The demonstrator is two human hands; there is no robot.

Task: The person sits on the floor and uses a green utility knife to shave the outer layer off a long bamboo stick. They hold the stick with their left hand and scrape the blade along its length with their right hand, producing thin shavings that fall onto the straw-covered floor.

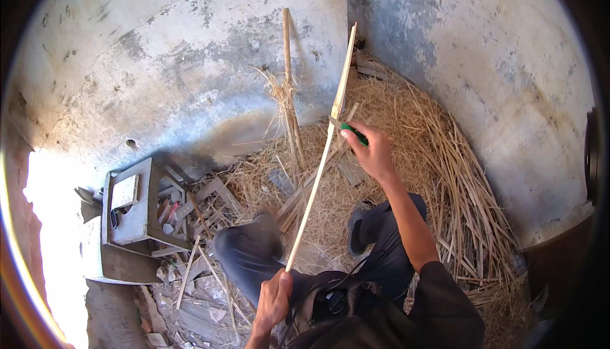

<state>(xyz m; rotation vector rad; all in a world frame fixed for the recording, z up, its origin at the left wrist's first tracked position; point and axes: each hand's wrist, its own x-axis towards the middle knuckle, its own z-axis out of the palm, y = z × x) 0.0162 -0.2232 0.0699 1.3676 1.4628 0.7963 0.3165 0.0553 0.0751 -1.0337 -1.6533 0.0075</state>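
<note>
A long, pale strip of split cane or bamboo (318, 181) slants up from my lap toward the wall corner. Its near end is gripped in my closed left hand (274, 298), low in the head view. Farther along, my right hand (370, 151) is closed around the green handle of a knife (354, 134). The knife's blade meets the strip a little above its middle, where the far part looks wider and partly split. My right arm is stretched forward; the left is bent close to my body.
Straw-like shavings and long thin strips (470, 209) cover the floor ahead and right. An upright pole (286, 44) with fibres caught on it leans at the wall (210, 50). At left stands a worn wooden stool (136, 212) beside scraps of wood. Bright light enters at the left edge.
</note>
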